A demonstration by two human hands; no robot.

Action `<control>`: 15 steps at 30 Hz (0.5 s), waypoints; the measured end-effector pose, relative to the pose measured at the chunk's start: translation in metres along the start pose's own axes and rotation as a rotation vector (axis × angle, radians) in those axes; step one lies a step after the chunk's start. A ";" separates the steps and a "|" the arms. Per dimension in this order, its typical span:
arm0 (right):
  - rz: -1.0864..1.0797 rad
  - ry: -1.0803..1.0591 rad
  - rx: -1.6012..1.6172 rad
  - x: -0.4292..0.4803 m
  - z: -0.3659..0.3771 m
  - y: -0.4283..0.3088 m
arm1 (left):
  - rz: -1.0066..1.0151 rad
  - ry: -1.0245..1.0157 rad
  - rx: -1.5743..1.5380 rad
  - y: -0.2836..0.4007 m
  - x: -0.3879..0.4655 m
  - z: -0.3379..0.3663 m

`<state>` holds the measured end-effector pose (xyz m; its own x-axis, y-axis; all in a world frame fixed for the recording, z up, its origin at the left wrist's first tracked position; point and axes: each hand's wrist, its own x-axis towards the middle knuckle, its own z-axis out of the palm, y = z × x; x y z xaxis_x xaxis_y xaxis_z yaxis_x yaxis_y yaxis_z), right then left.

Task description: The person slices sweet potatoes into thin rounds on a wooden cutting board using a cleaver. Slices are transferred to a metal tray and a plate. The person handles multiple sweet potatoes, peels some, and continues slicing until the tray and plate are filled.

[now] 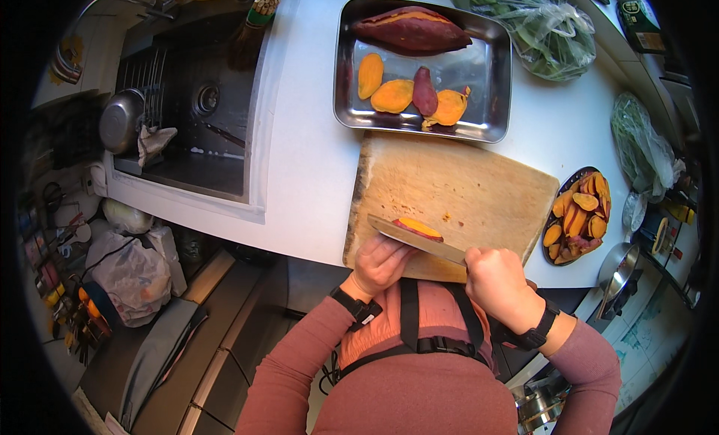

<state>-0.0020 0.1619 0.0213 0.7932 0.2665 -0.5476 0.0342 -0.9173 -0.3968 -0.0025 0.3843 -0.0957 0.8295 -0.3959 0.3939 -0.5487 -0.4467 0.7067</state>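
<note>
My right hand [497,283] is closed around the handle of a kitchen knife [418,241], whose blade slants up to the left over the near part of a wooden cutting board [449,182]. Just beyond the blade, a red-skinned sweet potato piece [418,228] with an orange cut face lies on the board. My left hand [382,266] is at the near side of the blade, its fingers against the piece. The blade partly hides the fingertips and the near part of the piece. Small orange crumbs dot the board.
Behind the board, a steel tray [340,69] holds a large sweet potato [413,30] and several cut pieces. A dark oval dish [546,249] of sweet potato slices stands to the right. Bagged greens [553,41] lie at the back right. The sink [224,171] is left.
</note>
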 end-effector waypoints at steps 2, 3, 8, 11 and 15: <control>0.005 -0.002 0.002 0.003 0.001 -0.001 | 0.002 0.010 0.006 0.000 0.001 -0.001; 0.009 -0.010 -0.013 0.004 0.001 -0.001 | 0.001 0.002 0.002 0.000 0.002 -0.001; 0.019 -0.028 -0.006 0.009 0.006 -0.001 | -0.002 -0.016 -0.024 0.002 0.004 -0.003; 0.027 -0.034 -0.002 0.015 0.014 0.000 | -0.001 0.000 -0.024 0.001 0.004 -0.001; 0.046 0.013 0.019 0.024 0.036 0.004 | 0.034 0.001 -0.021 0.002 0.000 0.002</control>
<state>-0.0050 0.1751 -0.0202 0.8015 0.2198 -0.5561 -0.0142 -0.9227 -0.3852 -0.0036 0.3818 -0.0951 0.8103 -0.4103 0.4184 -0.5746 -0.4161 0.7048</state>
